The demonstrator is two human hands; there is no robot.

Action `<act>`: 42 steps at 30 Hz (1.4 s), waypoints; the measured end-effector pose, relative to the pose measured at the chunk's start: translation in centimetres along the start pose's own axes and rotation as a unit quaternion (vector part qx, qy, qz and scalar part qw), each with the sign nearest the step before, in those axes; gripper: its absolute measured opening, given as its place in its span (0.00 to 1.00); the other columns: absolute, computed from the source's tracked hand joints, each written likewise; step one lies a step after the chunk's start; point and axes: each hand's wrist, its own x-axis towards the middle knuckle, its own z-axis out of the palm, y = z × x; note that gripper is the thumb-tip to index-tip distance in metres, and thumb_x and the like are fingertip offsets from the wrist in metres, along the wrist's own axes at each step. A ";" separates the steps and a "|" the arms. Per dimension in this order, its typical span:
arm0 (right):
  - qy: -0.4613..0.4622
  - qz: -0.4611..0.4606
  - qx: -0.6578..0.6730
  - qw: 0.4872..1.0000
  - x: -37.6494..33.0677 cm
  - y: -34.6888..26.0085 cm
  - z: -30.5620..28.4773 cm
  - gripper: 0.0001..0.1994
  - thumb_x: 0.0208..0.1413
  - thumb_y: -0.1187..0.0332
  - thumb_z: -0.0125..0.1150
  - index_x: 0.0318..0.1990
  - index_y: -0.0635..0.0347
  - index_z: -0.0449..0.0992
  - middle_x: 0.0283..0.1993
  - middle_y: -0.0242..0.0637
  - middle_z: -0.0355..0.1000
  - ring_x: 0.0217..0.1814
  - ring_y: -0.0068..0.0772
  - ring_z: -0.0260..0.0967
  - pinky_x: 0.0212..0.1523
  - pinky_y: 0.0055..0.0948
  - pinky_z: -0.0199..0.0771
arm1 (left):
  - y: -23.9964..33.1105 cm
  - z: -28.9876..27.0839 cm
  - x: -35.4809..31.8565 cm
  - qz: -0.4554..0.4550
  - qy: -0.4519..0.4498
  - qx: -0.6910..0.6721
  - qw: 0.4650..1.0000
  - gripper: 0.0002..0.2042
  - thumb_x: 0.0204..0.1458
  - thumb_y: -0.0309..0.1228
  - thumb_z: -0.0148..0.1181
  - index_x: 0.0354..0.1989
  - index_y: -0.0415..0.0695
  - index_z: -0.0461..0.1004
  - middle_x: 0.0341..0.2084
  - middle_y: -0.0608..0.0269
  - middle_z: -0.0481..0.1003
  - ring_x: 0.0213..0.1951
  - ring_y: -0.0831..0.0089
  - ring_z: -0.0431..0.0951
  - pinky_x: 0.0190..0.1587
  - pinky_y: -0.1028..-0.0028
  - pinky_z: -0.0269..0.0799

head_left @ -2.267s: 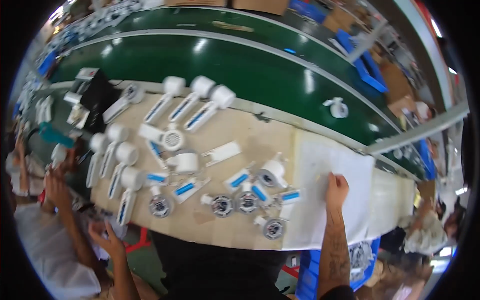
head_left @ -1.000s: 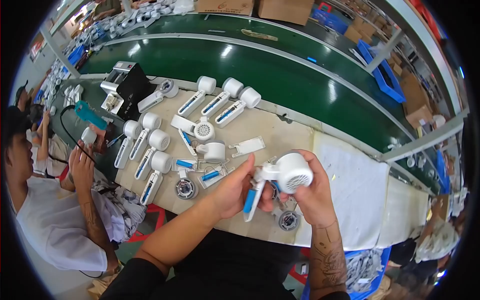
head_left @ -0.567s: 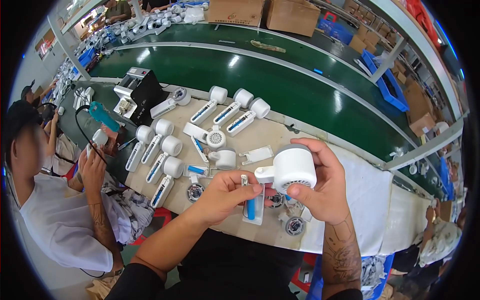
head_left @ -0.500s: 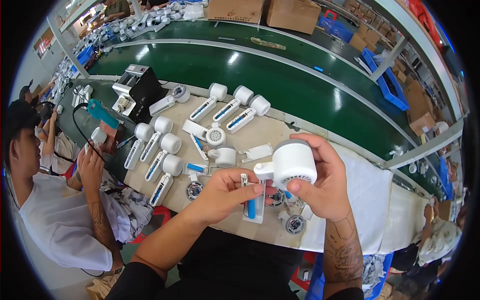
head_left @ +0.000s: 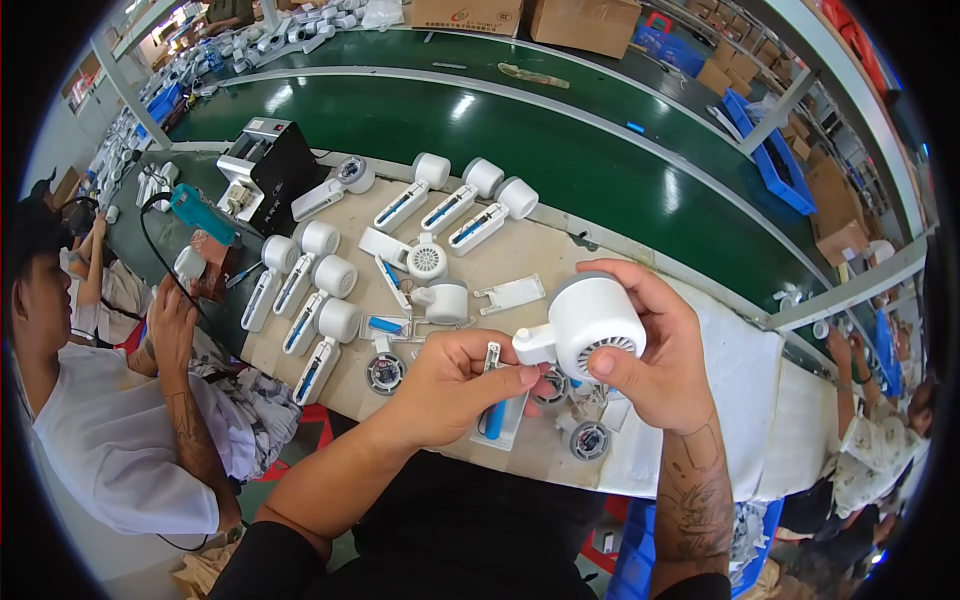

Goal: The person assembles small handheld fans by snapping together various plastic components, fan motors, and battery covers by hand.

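- Your right hand [head_left: 662, 368], fingers clamped on the fan head [head_left: 590, 315], had turned its grille [head_left: 624, 346] further toward you.
- Your left hand [head_left: 455, 390]'s fingers pinched the open handle [head_left: 511, 425], apparently steadying it.

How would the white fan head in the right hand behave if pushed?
Laid on its side, the white fan head would probably roll, being drum-shaped, though the jutting neck might stop it. It seems stiff, showing no dent under the right hand.
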 end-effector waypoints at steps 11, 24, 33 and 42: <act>-0.292 0.168 -0.112 0.935 3.1 -0.9 -1.6 0.26 0.50 0.64 0.75 0.53 0.69 0.74 0.45 0.38 0.76 0.47 0.24 0.73 0.50 0.25 0.75 | -0.3 2.2 -1.8 -0.094 -0.023 0.144 0.985 0.09 0.52 0.23 0.68 0.39 0.35 0.78 0.28 0.63 0.80 0.30 0.81 0.80 0.32 0.82 0.74; 0.068 0.015 -0.336 0.939 4.1 7.7 -5.1 0.10 0.58 0.68 0.64 0.45 0.60 0.80 0.37 0.31 0.77 0.41 0.23 0.73 0.42 0.27 0.75 | -3.5 -3.4 -4.5 0.058 0.115 -0.029 0.991 0.15 0.64 0.32 0.54 0.55 0.36 0.72 0.47 0.51 0.78 0.45 0.64 0.80 0.43 0.69 0.76; -0.150 -0.081 -0.605 0.778 9.9 16.9 0.4 0.10 0.45 0.67 0.63 0.37 0.54 0.82 0.37 0.44 0.77 0.43 0.48 0.74 0.52 0.42 0.71 | -1.5 -6.3 -6.0 0.060 0.264 -0.067 0.960 0.17 0.60 0.34 0.61 0.54 0.39 0.73 0.28 0.69 0.72 0.20 0.84 0.64 0.22 0.83 0.57; 0.139 -0.083 -0.243 0.956 4.9 11.2 3.3 0.11 0.59 0.71 0.58 0.47 0.63 0.80 0.35 0.44 0.76 0.38 0.37 0.73 0.41 0.31 0.69 | -0.6 -5.9 -5.5 0.093 0.251 -0.054 0.962 0.17 0.60 0.31 0.60 0.55 0.37 0.72 0.42 0.57 0.79 0.36 0.68 0.83 0.38 0.72 0.81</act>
